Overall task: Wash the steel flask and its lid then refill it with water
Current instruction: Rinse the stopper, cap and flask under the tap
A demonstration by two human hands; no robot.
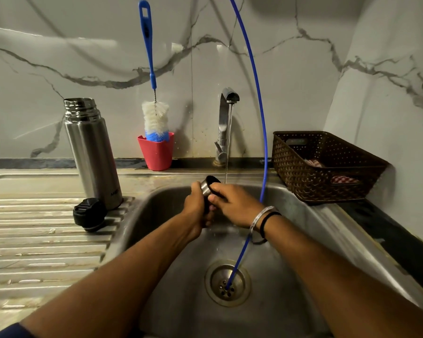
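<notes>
**Flask cup under the tap, flask itself not yet washed**

Flask (92,152) stood open-mouthed and upright on the ribbed bench (34,240) left of the sink (303,240), with its black stopper (89,214) lying just in front of it. By my reckoning I was early in the job: only the steel lid cup (206,186) was getting rinsed, while the flask body, the stopper and the refill all remained. My left hand (197,208) had its fingers curled round the cup's wall, holding it just beside the thin stream from the tap (226,113). My right hand (235,203) gripped the cup's dark rim, thumb pressed on the outside.
</notes>
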